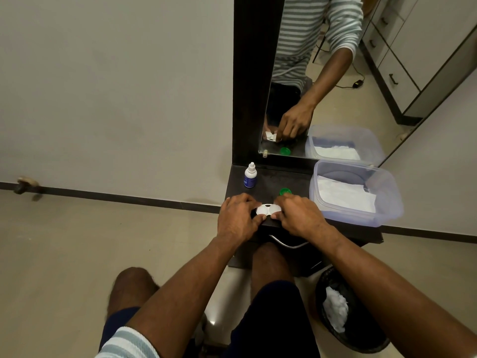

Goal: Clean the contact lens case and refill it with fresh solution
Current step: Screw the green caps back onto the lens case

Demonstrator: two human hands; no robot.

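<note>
A white contact lens case (268, 209) lies at the front of the dark shelf (273, 179), held between both hands. My left hand (237, 218) grips its left end, thumb curled under the front. My right hand (299, 215) pinches its right end. A green cap (285, 191) lies on the shelf just behind the case. A small white solution bottle with a blue label (250, 175) stands upright at the shelf's back left.
A clear plastic tub (387, 202) with white tissues sits on the shelf's right side. A mirror (335, 73) rises behind the shelf. A black bin (361, 339) holding crumpled white tissue stands on the floor at lower right. My knees are under the shelf.
</note>
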